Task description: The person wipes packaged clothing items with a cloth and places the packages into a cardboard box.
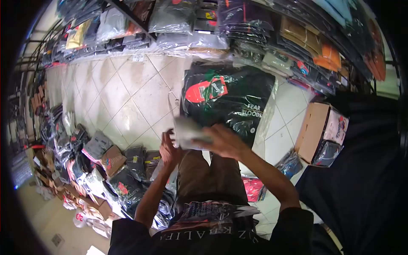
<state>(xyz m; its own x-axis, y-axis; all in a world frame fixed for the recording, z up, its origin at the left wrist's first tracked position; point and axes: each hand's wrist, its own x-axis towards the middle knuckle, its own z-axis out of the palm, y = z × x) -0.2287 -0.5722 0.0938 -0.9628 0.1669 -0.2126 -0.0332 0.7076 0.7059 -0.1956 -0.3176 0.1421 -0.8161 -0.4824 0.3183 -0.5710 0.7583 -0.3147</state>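
A pale grey object, smeared by motion, is in my right hand, whose fingers close on its near right side; its kind cannot be made out. Close to its left edge, my left hand has curled fingers, and what they pinch, if anything, is too small to name. Just beyond both hands lies a black folded garment in a clear plastic bag on the tiled floor. It bears a red-and-green print with a tag and white lettering reading "FEAR" and "BLOODS".
Shelves with stacked bagged garments run along the far side. Bagged clothes are heaped on the left. An open cardboard box with packets stands at right, beside another person's dark clothing. A red packet lies near my legs.
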